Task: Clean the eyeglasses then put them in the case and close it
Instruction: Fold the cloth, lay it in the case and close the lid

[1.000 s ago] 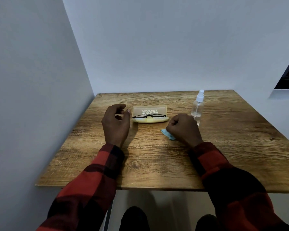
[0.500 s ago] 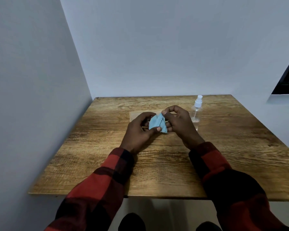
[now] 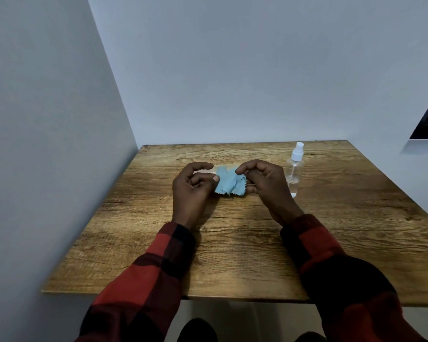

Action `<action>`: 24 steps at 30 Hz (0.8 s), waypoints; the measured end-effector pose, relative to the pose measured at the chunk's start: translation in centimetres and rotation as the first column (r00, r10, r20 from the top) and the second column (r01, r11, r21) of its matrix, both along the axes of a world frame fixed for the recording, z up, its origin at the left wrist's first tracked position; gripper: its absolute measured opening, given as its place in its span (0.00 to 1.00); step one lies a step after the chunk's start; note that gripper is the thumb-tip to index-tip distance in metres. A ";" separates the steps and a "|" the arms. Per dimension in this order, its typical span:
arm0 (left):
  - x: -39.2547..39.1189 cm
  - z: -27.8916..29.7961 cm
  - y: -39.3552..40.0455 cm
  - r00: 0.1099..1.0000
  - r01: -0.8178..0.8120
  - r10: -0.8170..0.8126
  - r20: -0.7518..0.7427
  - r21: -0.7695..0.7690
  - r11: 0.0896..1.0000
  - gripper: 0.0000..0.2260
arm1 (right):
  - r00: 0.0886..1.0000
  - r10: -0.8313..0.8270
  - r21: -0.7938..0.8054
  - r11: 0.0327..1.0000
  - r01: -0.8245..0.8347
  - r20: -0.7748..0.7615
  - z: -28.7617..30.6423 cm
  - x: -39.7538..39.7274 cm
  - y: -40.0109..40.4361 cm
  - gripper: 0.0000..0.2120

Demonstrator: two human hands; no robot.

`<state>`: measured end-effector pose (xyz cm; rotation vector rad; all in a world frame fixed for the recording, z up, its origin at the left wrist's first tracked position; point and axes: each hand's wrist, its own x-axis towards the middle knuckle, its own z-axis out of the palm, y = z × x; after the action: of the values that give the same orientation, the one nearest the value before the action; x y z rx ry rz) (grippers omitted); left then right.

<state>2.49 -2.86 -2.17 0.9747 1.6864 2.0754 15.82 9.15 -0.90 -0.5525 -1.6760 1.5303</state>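
Sleeves of red and black plaid reach out over the wooden bench (image 3: 232,255). My left hand (image 3: 190,191) and my right hand (image 3: 267,186) meet above the middle of the bench, and both pinch the blue cloth (image 3: 230,183) between them: left thumb against its left edge, right thumb and forefinger curled on its upper right corner, the other fingers loosely bent. Behind the cloth only a tan strip of the case (image 3: 226,166) peeks out; the eyeglasses are hidden and I cannot tell how they lie. Just right of my right hand stands the clear spray bottle (image 3: 294,169), upright.
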 end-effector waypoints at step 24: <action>1.7 0.9 0.2 0.858 0.271 -0.274 0.435 0.071 0.960 0.10 | 0.948 0.248 -0.171 0.944 -0.283 -0.201 -0.5 0.7 0.3 0.19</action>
<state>4.22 -2.65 -1.25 0.6320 1.2312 1.9273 16.51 9.49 -1.36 -0.2869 -1.5168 1.8988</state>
